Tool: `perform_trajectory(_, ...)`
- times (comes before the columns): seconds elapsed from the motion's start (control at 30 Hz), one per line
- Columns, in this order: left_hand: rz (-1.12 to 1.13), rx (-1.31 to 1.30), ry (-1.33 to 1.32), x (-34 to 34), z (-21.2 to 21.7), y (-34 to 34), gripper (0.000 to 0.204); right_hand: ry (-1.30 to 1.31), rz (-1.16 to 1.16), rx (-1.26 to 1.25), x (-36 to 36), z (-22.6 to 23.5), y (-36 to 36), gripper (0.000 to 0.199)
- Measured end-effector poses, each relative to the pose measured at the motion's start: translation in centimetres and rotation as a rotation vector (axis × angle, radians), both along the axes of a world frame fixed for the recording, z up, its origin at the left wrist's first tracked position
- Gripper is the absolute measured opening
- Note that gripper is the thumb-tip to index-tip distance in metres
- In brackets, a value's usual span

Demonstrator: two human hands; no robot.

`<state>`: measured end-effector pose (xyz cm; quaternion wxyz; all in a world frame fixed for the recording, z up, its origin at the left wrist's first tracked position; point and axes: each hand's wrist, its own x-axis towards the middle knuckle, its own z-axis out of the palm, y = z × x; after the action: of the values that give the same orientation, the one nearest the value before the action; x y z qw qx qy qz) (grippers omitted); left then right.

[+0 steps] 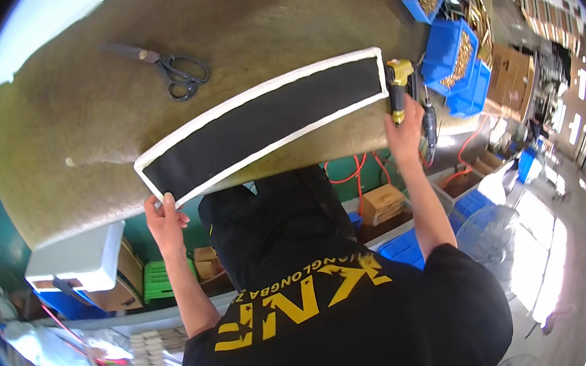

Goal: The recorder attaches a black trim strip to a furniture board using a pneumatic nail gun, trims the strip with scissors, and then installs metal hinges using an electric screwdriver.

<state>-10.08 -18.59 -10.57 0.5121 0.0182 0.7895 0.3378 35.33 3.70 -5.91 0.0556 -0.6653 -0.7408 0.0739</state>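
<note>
A long curved black panel (pixel 271 123) with a white border lies on the brown tabletop, sloping up from near left to far right. My left hand (pixel 168 224) pinches its near left corner, thumb on top and the fingers partly hidden at the table edge. By the panel's far right end is a yellow and black pistol-shaped power tool (pixel 397 86). My right hand (pixel 405 132) is closed around the dark handle of that tool. Beside this hand, to its right, sits a second, dark tool (pixel 429 130). Black-handled scissors (pixel 183 76) lie behind the panel, blades pointing left.
Blue bins (pixel 453 53) holding small brass-coloured pieces stand at the table's right end, with a cardboard box (pixel 510 81) beyond. An orange hose (pixel 359 180) hangs under the table edge, near a small cardboard box (pixel 382 205). A white box (pixel 78 260) stands below the table's left end.
</note>
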Motion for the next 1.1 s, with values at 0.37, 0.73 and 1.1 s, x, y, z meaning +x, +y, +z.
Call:
perform_trajectory(0.37, 0.141, 0.174, -0.060, 0.2, -1.1, 0.9, 0.024, -0.124, -0.179, -0.173, 12.8, -6.0, 7.2, 0.082)
perform_trajectory(0.73, 0.098, 0.136, -0.030, -0.5, -1.0, 2.6, 0.039, 0.155, 0.526, -0.826, -17.7, 12.1, 3.9, 0.038)
perform_trajectory(1.1, 0.131, 0.207, 0.043, 0.7, -2.0, 2.2, 0.041, -0.280, 0.628, -1.019, -37.7, 6.6, 1.9, 0.044)
